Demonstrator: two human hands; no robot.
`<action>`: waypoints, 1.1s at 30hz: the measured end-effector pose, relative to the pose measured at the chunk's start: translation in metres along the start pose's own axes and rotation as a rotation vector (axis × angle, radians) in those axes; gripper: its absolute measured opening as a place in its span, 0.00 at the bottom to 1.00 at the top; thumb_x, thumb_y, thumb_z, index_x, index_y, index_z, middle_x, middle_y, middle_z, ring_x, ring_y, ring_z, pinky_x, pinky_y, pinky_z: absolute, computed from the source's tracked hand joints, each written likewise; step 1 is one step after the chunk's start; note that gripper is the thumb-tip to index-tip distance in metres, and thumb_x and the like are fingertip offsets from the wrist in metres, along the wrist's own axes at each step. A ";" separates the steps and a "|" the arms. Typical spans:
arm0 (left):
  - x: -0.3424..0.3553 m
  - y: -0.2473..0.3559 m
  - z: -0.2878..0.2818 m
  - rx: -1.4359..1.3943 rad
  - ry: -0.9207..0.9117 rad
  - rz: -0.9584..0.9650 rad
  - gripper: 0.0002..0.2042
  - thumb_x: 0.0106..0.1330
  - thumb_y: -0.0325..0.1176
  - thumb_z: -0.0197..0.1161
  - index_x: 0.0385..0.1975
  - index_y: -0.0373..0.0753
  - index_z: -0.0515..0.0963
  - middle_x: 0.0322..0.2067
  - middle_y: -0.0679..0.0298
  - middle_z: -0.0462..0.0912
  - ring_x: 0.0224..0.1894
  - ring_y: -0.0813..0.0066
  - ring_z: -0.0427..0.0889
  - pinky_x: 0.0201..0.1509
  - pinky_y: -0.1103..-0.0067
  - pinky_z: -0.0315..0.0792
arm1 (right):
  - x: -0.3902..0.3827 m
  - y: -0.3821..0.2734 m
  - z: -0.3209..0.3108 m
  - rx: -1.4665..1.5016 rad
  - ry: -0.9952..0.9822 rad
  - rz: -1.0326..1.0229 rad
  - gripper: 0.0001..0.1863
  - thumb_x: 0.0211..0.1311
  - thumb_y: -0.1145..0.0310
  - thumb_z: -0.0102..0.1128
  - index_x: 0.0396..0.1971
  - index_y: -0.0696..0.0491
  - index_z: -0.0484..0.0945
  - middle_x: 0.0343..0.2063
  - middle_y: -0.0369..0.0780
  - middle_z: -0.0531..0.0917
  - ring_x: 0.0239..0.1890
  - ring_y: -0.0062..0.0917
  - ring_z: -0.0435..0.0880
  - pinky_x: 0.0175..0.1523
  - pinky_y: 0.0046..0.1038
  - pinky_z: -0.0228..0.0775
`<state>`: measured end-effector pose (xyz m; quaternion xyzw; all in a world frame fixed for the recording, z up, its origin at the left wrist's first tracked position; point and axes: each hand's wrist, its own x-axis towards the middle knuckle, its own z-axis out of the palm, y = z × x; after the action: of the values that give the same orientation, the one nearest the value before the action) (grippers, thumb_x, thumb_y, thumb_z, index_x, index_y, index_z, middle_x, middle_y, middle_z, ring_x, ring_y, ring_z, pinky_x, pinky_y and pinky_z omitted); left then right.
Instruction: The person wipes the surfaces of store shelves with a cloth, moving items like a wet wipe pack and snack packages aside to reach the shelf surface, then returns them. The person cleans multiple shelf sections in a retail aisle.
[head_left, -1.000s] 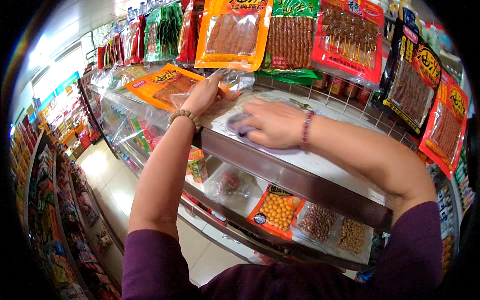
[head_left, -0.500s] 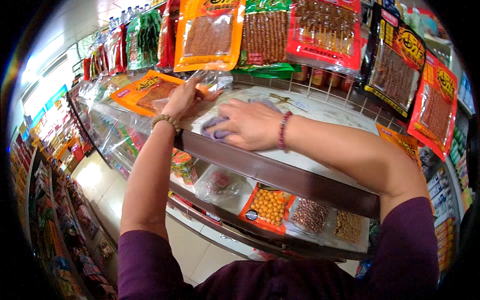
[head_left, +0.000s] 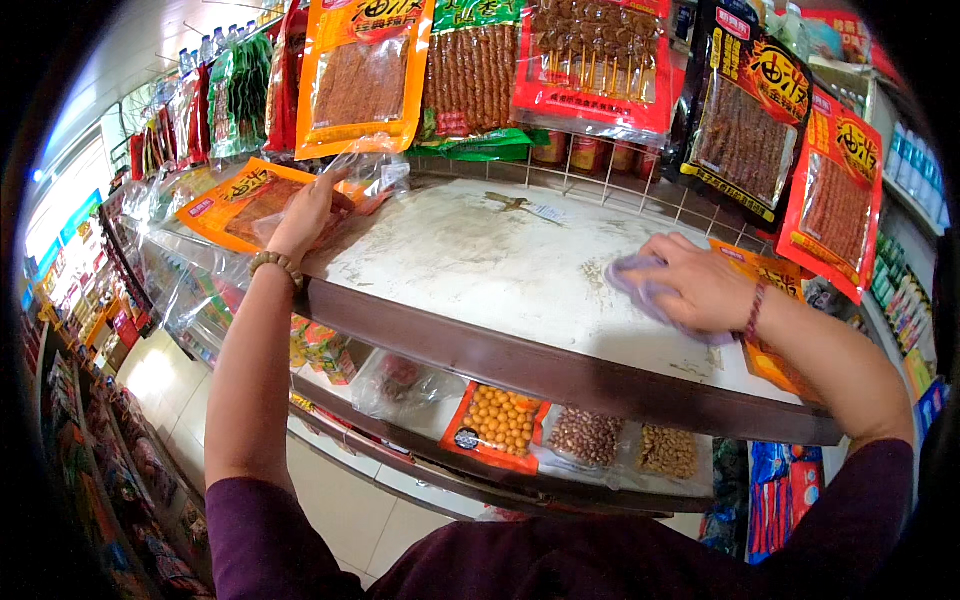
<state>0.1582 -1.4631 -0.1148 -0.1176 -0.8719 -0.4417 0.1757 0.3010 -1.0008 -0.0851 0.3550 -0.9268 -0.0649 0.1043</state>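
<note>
Toward the right end of the white shelf (head_left: 470, 250), the right hand (head_left: 695, 285) has its grip closed over a bunched purple cloth (head_left: 640, 280), which lies against the shelf's surface. At the shelf's left end, the left hand (head_left: 308, 212) touches an orange packet (head_left: 248, 205) and clear plastic wrapping (head_left: 388, 172); I cannot tell whether that grip is clamped on them. Above the shelf's back edge hang a yellow-orange pack (head_left: 365, 90) holding brown strips and a red pack (head_left: 592, 60) holding skewered brown pieces. Below the shelf's front edge, a red-orange bag (head_left: 500, 420) holds yellow balls, beside two clear bags (head_left: 585, 437) of brown and tan pieces.
</note>
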 end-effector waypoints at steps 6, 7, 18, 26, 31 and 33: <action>0.002 0.002 0.004 -0.015 0.019 0.000 0.25 0.69 0.46 0.34 0.59 0.41 0.69 0.34 0.58 0.83 0.37 0.71 0.78 0.45 0.78 0.70 | 0.064 0.058 0.029 -0.054 -0.032 0.273 0.22 0.61 0.61 0.43 0.55 0.43 0.73 0.47 0.46 0.71 0.53 0.40 0.70 0.56 0.39 0.67; 0.000 0.006 0.006 0.005 0.026 0.008 0.25 0.69 0.46 0.34 0.59 0.41 0.69 0.34 0.58 0.83 0.37 0.71 0.78 0.44 0.77 0.70 | 0.079 0.062 0.032 -0.068 -0.042 0.295 0.22 0.62 0.60 0.43 0.55 0.43 0.73 0.47 0.46 0.71 0.54 0.41 0.70 0.57 0.39 0.66; 0.001 -0.002 0.003 -0.080 0.016 -0.018 0.25 0.69 0.46 0.35 0.59 0.41 0.69 0.33 0.58 0.83 0.35 0.72 0.78 0.43 0.79 0.70 | 0.110 0.005 0.028 0.010 0.059 0.008 0.19 0.61 0.60 0.45 0.51 0.42 0.76 0.44 0.43 0.73 0.50 0.38 0.71 0.51 0.40 0.70; 0.010 -0.014 0.000 -0.058 -0.004 0.003 0.25 0.70 0.47 0.35 0.59 0.40 0.68 0.36 0.56 0.82 0.36 0.71 0.78 0.44 0.78 0.69 | 0.025 -0.026 -0.007 0.106 -0.006 -0.205 0.22 0.55 0.64 0.49 0.52 0.41 0.74 0.42 0.42 0.72 0.49 0.36 0.71 0.49 0.39 0.70; 0.003 -0.006 -0.002 0.007 0.003 -0.029 0.25 0.70 0.46 0.34 0.59 0.40 0.68 0.36 0.57 0.83 0.38 0.70 0.79 0.46 0.77 0.70 | 0.007 0.045 0.014 0.008 -0.011 0.086 0.21 0.59 0.63 0.45 0.53 0.44 0.73 0.43 0.43 0.72 0.50 0.37 0.71 0.53 0.36 0.68; 0.004 -0.004 0.002 0.052 -0.001 0.031 0.24 0.71 0.45 0.34 0.59 0.40 0.68 0.36 0.58 0.83 0.38 0.70 0.79 0.46 0.77 0.70 | 0.021 0.066 0.021 -0.041 -0.027 0.201 0.20 0.61 0.63 0.44 0.53 0.45 0.74 0.43 0.44 0.73 0.50 0.37 0.72 0.54 0.37 0.68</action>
<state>0.1523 -1.4637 -0.1172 -0.1267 -0.8813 -0.4159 0.1852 0.2385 -0.9654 -0.0896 0.2570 -0.9576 -0.0777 0.1049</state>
